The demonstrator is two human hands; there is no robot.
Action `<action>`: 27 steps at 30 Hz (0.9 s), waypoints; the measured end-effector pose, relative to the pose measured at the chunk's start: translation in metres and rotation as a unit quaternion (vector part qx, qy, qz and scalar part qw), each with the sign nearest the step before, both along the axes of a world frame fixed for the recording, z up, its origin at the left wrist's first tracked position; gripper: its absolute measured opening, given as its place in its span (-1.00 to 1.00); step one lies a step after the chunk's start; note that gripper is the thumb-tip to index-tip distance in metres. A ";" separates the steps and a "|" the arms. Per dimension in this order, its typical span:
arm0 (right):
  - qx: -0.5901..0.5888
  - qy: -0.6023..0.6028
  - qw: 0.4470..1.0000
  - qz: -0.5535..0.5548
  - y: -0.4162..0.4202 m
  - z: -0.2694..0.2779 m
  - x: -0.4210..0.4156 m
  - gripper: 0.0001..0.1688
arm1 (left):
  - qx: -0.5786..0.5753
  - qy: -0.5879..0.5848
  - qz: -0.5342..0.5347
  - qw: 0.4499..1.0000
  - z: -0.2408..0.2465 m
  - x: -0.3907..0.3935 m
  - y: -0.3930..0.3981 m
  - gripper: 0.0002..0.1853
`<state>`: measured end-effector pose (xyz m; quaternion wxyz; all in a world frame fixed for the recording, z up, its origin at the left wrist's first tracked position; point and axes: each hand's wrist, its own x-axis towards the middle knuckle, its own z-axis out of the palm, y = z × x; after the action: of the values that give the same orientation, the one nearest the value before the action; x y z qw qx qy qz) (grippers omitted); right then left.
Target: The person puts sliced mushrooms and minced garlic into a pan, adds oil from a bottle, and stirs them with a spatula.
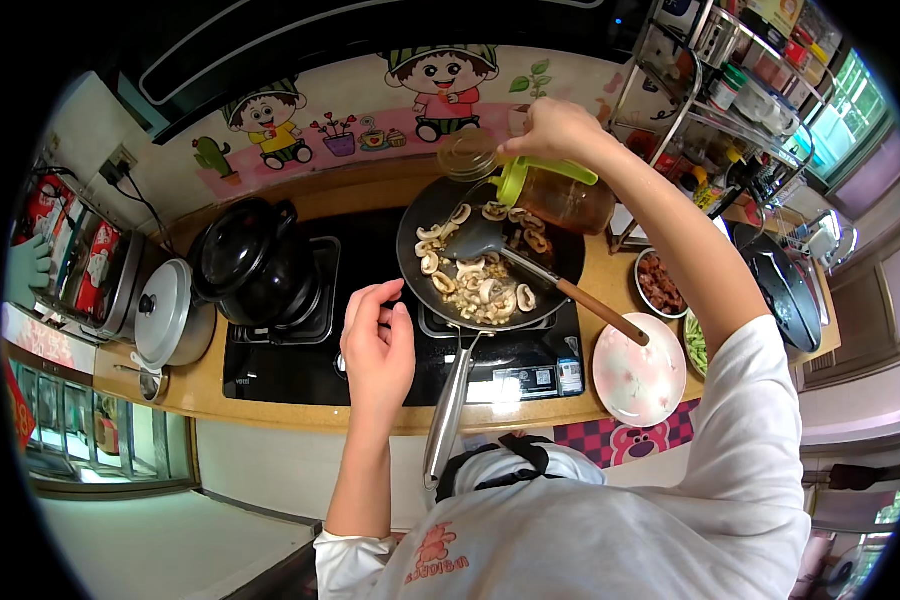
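My right hand (pixel 551 133) grips a glass oil jug (pixel 570 201) with a green handle and spout. The jug is tilted over the far side of a dark frying pan (pixel 412 274); a thin stream seems to run from its spout. Beside my right fingertips is a clear round lid-like piece (pixel 467 155); whether it joins the jug I cannot tell. Sliced mushrooms (pixel 487 289) and chopped bits lie in the pan. A grey turner (pixel 474 241) with a wooden handle rests across it. Loosely curled and holding nothing, my left hand (pixel 379 349) is left of the pan's steel handle (pixel 450 420).
A lidded black pot (pixel 244 259) sits on the left burner of the black gas hob (pixel 285 375), with a grey lidded pot (pixel 169 315) farther left. At right are a pink-white plate (pixel 639 371), a bowl of dark meat (pixel 658 283), green vegetable pieces (pixel 696 341) and a metal rack (pixel 694 112).
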<state>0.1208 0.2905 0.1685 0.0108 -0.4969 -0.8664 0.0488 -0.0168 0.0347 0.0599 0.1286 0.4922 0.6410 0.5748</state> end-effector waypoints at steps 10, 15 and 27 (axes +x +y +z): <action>-0.050 0.201 0.974 -0.087 0.017 0.003 0.113 -0.33 | -0.040 -0.055 -0.154 0.986 0.026 0.028 0.047 -0.79; -0.229 0.453 0.844 -0.174 0.002 0.004 0.196 -0.36 | -0.123 -0.221 -0.360 0.898 0.058 0.087 0.094 -0.72; -0.074 0.665 0.709 -0.220 0.049 -0.137 0.296 -0.76 | -0.290 -0.059 -0.445 0.845 -0.026 0.283 0.235 -0.41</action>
<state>0.4165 0.3400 0.0317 0.5584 -0.5114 -0.4946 0.4267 0.2660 0.2692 0.0343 0.5448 0.6304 0.4817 0.2715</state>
